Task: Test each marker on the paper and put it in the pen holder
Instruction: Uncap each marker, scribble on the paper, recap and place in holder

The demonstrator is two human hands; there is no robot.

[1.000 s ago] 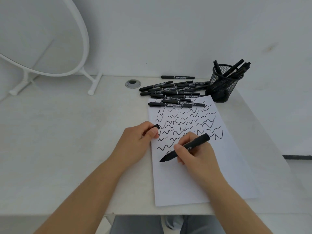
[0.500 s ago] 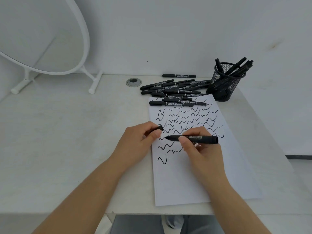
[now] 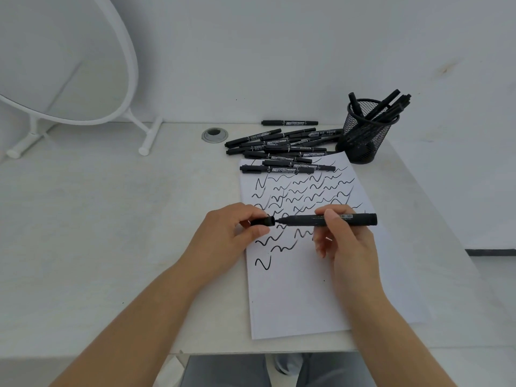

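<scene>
Mirror (image 3: 64,57) cropped; marker labels (image 3: 346,216) unreadable.

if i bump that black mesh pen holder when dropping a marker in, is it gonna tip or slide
The black wire-mesh pen holder probably weighs little, since it is open mesh, so a bump may slide it on the smooth white desk. The black markers in it lean to one side and stick out above the rim, so it might tip that way.

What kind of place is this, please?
Probably a plain desk at home or in an office: a white table against a bare wall, with a cable hole, a round standing mirror and a mesh pen holder.
</scene>
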